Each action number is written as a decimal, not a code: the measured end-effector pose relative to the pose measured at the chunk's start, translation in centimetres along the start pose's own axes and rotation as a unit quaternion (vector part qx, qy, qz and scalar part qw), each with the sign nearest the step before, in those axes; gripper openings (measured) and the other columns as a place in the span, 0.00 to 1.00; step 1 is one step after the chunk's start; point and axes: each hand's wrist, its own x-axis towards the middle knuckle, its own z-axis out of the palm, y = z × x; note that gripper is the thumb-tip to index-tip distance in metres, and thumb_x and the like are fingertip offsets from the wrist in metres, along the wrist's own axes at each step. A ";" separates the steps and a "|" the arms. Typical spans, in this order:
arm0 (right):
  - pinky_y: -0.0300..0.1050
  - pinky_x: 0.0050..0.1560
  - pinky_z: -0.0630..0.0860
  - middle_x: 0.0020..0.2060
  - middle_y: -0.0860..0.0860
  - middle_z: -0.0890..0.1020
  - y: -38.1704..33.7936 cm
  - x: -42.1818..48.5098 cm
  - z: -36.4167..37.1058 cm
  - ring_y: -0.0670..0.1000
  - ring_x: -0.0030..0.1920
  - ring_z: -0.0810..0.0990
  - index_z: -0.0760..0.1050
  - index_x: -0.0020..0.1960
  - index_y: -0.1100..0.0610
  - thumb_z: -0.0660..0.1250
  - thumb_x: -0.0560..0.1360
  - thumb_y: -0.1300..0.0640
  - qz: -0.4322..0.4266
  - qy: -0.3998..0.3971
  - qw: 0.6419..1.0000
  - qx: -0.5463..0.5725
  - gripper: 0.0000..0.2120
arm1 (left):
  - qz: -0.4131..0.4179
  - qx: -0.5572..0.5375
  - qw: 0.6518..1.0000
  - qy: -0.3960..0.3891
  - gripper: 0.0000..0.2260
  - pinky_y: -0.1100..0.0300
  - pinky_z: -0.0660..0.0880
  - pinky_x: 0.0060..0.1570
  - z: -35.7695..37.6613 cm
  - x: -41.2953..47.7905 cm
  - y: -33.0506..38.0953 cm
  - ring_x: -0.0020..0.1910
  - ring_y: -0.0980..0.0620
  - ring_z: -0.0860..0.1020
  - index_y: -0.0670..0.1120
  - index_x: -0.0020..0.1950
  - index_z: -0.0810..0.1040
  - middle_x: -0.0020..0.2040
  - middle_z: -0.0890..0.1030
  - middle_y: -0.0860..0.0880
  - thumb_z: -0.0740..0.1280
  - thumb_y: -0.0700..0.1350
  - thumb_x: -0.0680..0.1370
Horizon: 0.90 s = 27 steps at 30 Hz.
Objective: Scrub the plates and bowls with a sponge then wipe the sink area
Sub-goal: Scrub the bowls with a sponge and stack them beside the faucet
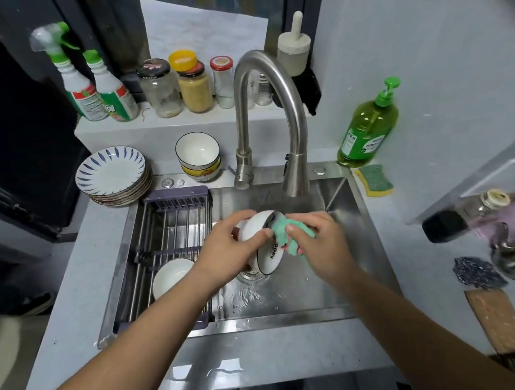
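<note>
Over the sink drain my left hand grips a white bowl with dark lettering, tipped on its side. My right hand holds a crumpled green cloth against the bowl's rim. Another white bowl sits in the dish rack on the sink's left side. A stack of blue-patterned plates and two stacked bowls stand on the counter behind the rack.
The steel tap arches over the sink, which is wet. A yellow-green sponge and green soap bottle sit at the back right. Jars and spray bottles line the ledge. A wooden board lies at right.
</note>
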 end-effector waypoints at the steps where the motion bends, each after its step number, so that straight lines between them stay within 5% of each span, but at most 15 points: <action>1: 0.42 0.55 0.79 0.52 0.44 0.77 0.2 -0.1 0.1 0.47 0.52 0.80 0.84 0.56 0.52 0.72 0.76 0.58 -0.066 -0.002 0.997 -0.038 0.10 | -0.018 -0.040 0.999 -0.001 0.12 0.39 0.84 0.45 0.2 -0.1 -0.1 0.46 0.45 0.84 0.65 0.55 0.81 0.49 0.80 0.47 0.77 0.56 0.73; 4: 0.31 0.66 0.67 0.59 0.52 0.77 0.8 -0.3 0.3 0.51 0.61 0.76 0.83 0.57 0.59 0.69 0.78 0.61 -0.237 -0.079 0.956 -0.153 0.10 | -0.057 -0.118 0.991 -0.009 0.09 0.38 0.84 0.42 0.6 -0.2 -0.2 0.39 0.52 0.82 0.61 0.55 0.83 0.45 0.76 0.45 0.75 0.51 0.77; 6: 0.41 0.72 0.65 0.63 0.52 0.79 1.6 -0.3 0.5 0.54 0.69 0.72 0.81 0.60 0.59 0.62 0.80 0.58 -0.288 -0.148 0.913 -0.247 0.13 | -0.069 -0.148 0.987 -0.001 0.07 0.36 0.84 0.42 0.6 -0.1 -0.3 0.35 0.56 0.81 0.60 0.54 0.82 0.42 0.75 0.46 0.75 0.49 0.78; 9: 0.53 0.68 0.71 0.66 0.49 0.79 2.6 -1.1 0.7 0.55 0.68 0.73 0.79 0.64 0.56 0.55 0.80 0.53 -0.280 -0.187 0.878 -0.340 0.19 | -0.087 -0.166 0.982 0.008 0.10 0.35 0.84 0.43 0.4 0.1 -1.0 0.33 0.57 0.82 0.57 0.57 0.82 0.41 0.76 0.46 0.75 0.48 0.77; 14: 0.50 0.78 0.56 0.73 0.51 0.72 2.0 -2.3 1.6 0.53 0.74 0.66 0.68 0.75 0.55 0.57 0.70 0.53 -0.190 -0.286 0.882 -0.322 0.32 | -0.107 -0.200 0.974 0.028 0.11 0.39 0.85 0.42 1.0 0.3 -2.1 0.35 0.53 0.84 0.53 0.58 0.82 0.41 0.81 0.47 0.76 0.45 0.77; 19: 0.53 0.67 0.72 0.64 0.45 0.77 1.1 -2.8 3.0 0.48 0.64 0.75 0.68 0.72 0.48 0.63 0.69 0.56 -0.024 -0.331 0.941 -0.062 0.31 | -0.125 -0.231 0.964 0.047 0.17 0.45 0.85 0.40 1.5 0.6 -3.2 0.36 0.49 0.84 0.52 0.64 0.80 0.41 0.82 0.43 0.76 0.44 0.76; 22: 0.53 0.70 0.70 0.65 0.45 0.76 1.5 -3.0 3.0 0.47 0.66 0.74 0.69 0.73 0.52 0.64 0.69 0.56 -0.039 -0.323 0.945 -0.041 0.31 | -0.126 -0.236 0.962 0.056 0.17 0.44 0.85 0.40 1.6 0.9 -3.4 0.38 0.47 0.84 0.53 0.64 0.81 0.48 0.79 0.38 0.77 0.45 0.76; 24: 0.56 0.78 0.56 0.71 0.46 0.72 2.9 -2.4 2.1 0.47 0.74 0.67 0.68 0.74 0.51 0.65 0.72 0.54 -0.156 -0.330 0.914 -0.180 0.30 | -0.128 -0.231 0.963 0.056 0.16 0.45 0.85 0.38 1.5 1.1 -3.3 0.36 0.48 0.84 0.52 0.63 0.82 0.46 0.78 0.40 0.76 0.43 0.76; 27: 0.58 0.80 0.40 0.78 0.46 0.62 5.2 -0.3 0.4 0.50 0.81 0.51 0.63 0.78 0.48 0.65 0.73 0.51 -0.294 -0.334 0.805 -0.392 0.34 | -0.136 -0.221 0.965 0.040 0.16 0.36 0.84 0.42 1.6 1.1 -3.5 0.38 0.46 0.85 0.51 0.62 0.82 0.41 0.80 0.43 0.77 0.41 0.75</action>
